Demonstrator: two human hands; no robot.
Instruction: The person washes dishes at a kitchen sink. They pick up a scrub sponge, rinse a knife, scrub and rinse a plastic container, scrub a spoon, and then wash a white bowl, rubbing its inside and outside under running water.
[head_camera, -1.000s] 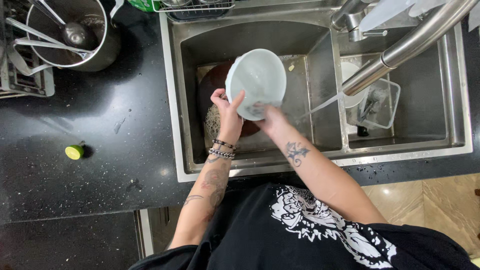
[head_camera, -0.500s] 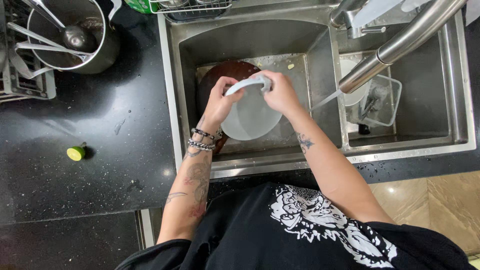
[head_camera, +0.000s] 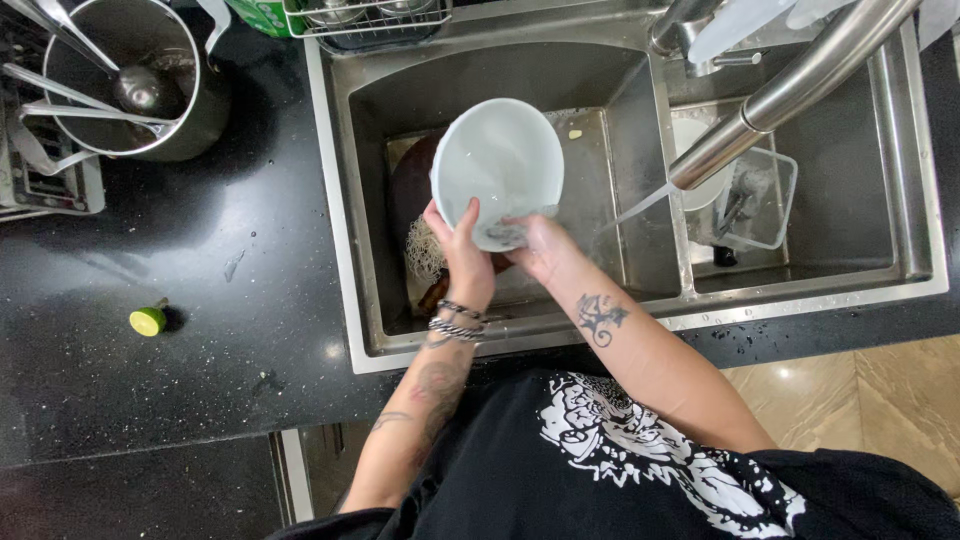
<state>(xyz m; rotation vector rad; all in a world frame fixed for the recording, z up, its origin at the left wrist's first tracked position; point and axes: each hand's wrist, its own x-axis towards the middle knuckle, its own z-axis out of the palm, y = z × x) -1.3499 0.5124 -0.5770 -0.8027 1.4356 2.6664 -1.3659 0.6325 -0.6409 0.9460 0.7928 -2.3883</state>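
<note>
On the black counter (head_camera: 200, 400), near its front-left part, lies a small cut lime (head_camera: 148, 321), well apart from everything else. Toward the back-left corner stands a steel pot (head_camera: 130, 80) with utensil handles leaning in it.

Over the left basin of the steel sink (head_camera: 340, 250) both hands hold a white bowl (head_camera: 497, 165). The left hand (head_camera: 465, 258) grips the bowl's near rim from the left, thumb over the edge. The right hand (head_camera: 540, 245) is pressed against the near rim just beside it, fingers curled onto the bowl; I cannot tell whether it holds a cloth. The bowl is tipped, its round opening facing up toward the camera, its rim running from near-left to far-right. It hangs clear of the basin walls, with open room behind and to the right.

Below it sits a dark pan (head_camera: 405, 190).

The faucet (head_camera: 790, 90) reaches over the right basin, where a clear container (head_camera: 765, 205) rests.
</note>
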